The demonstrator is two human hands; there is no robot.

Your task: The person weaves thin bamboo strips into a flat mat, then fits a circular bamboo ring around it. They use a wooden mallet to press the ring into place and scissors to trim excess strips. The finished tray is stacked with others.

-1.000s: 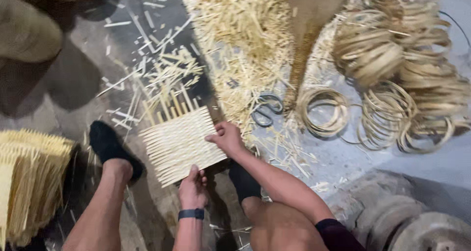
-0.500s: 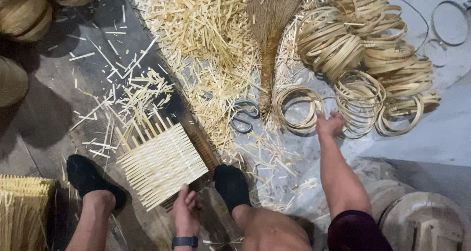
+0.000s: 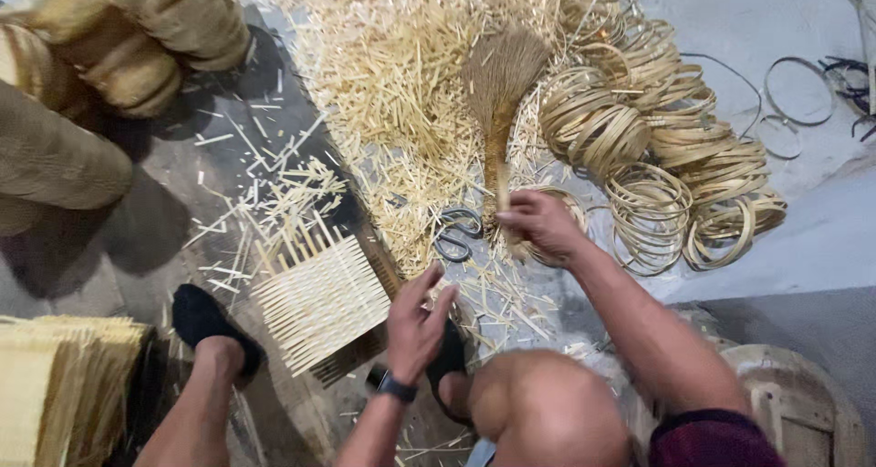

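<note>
My right hand [image 3: 540, 222] is closed around a thin bamboo ring [image 3: 573, 209], held just above the floor beside a pair of scissors [image 3: 456, 234]. My left hand [image 3: 415, 319] hovers empty with its fingers apart, a dark band on its wrist, close to the right edge of a small woven bamboo mat [image 3: 319, 304]. The mat lies flat on the floor between my two feet in black shoes [image 3: 205, 325], with loose strip ends sticking out of its far side. A large heap of bamboo rings [image 3: 657, 143] lies just beyond my right hand.
A pile of bamboo splinters [image 3: 392, 83] with a straw hand broom [image 3: 500, 93] on it covers the floor ahead. Stacked woven baskets [image 3: 91, 74] stand at the far left, a bundle of bamboo strips [image 3: 55, 389] near left, wire hoops [image 3: 798, 88] far right, a round wooden stool [image 3: 803, 403] near right.
My right hand left the mat, reached out to the ring heap, and has drawn back with a ring. My left hand let go of the mat's near edge and lifted, fingers spread.
</note>
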